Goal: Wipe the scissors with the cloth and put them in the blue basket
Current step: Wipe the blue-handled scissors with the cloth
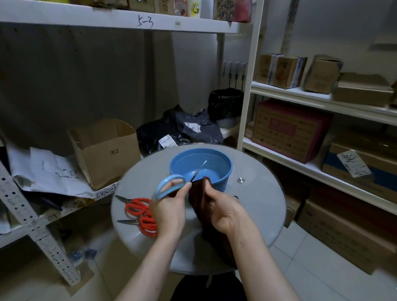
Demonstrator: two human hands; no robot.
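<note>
Pointing away over the blue basket [202, 150], the blue-handled scissors [159, 190] are pinched at the handles by the left hand [168, 210]; the dark cloth [196, 196] is gripped by the right hand [223, 213], just beside the blades

Blue-handled scissors [168, 187], dark brown cloth [199, 199], blue basket [225, 167], orange-red scissors [138, 206].

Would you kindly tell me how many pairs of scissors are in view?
3: blue-handled scissors in the left hand; two orange-handled pairs on the round glass table.
</note>
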